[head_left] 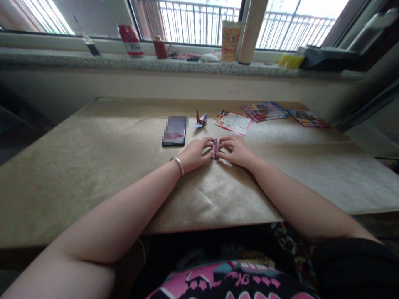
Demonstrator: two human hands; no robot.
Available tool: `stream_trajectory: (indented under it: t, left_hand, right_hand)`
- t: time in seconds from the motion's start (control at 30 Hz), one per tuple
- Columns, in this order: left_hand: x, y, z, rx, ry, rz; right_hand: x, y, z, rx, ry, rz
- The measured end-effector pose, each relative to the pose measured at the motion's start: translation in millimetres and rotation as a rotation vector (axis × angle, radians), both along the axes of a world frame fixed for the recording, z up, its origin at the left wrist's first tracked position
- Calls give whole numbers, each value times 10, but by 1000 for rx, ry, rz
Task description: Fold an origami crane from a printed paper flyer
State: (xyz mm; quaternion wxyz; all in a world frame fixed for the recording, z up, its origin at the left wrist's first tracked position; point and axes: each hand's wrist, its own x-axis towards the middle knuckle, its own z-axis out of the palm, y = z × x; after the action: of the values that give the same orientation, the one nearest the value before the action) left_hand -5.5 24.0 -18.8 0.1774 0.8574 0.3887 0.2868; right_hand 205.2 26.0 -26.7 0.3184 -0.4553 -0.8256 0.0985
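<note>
From my remote station I view the left hand [195, 153] and right hand [238, 152], fingertips pinching opposite sides of a small folded paper [215, 149] between them; a phone [175, 132] and a folded figure [202, 121] lie beyond the left hand. I judge the step to be creasing or shaping, exact fold unclear; the next move calls for light, even pressure.

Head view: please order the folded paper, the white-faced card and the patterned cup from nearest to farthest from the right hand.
1. Folded paper: immediately left of the right hand.
2. White-faced card: just beyond, on the table.
3. Patterned cup: far beyond, on the windowsill.
</note>
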Motion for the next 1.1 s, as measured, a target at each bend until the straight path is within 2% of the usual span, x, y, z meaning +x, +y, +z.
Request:
stream_trajectory:
  t: [0.1, 0.23, 0.37, 0.63, 0.9, 1.1]
  left_hand:
    - [6, -16, 2, -24, -102, -21]
    - [17, -19, 30, -2, -105, 15]
    - [16, -19, 72, 39, -74, -29]
    - [-11, -44, 71, 138, -229, -57]
    - [12, -84, 104, 41, -318, -44]
    - [3, -125, 162, -24, -302, -53]
  right_hand:
    - [-16, -11, 10, 34, 48, 53]
    - [-49, -63, 58, 124, 79, 101]
    - [-74, -126, 126, 170, 24, 111]
    - [-112, -197, 197, 234, -88, 97]
    - [-124, -235, 238, 215, -88, 105]
    - [-130, -237, 229, 106, -61, 152]
